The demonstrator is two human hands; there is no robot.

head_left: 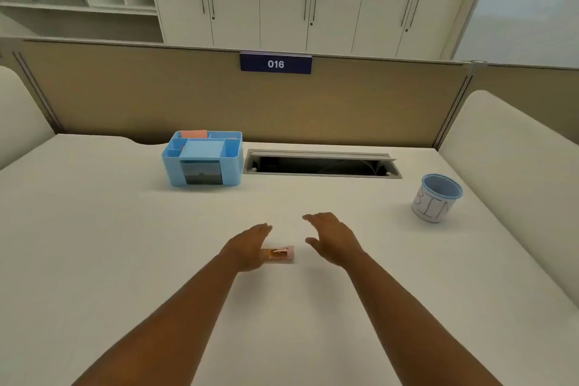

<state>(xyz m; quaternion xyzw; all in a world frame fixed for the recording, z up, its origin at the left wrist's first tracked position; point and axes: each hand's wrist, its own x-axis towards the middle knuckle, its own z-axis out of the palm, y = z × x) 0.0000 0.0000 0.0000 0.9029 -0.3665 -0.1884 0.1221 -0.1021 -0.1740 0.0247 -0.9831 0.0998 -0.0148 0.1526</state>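
A small pink object with a copper-coloured clip (pixel 281 254) lies on the white desk (pixel 125 244), just right of my left hand (pixel 247 246). That hand hovers with straight fingers, its thumb side hiding the object's left end. My right hand (pixel 333 238) is held open a little to the right, fingers relaxed and holding nothing. A blue desk organiser (pixel 203 160) with orange and blue note pads stands at the back left. A blue cup wrapped in white paper with handwritten letters (pixel 437 199) stands at the right.
An open cable tray slot (pixel 322 163) is sunk into the desk at the back centre. A tan partition (pixel 188 97) with a sign reading 016 (pixel 275 63) closes the far edge. White padded side panels (pixel 507 147) flank the desk.
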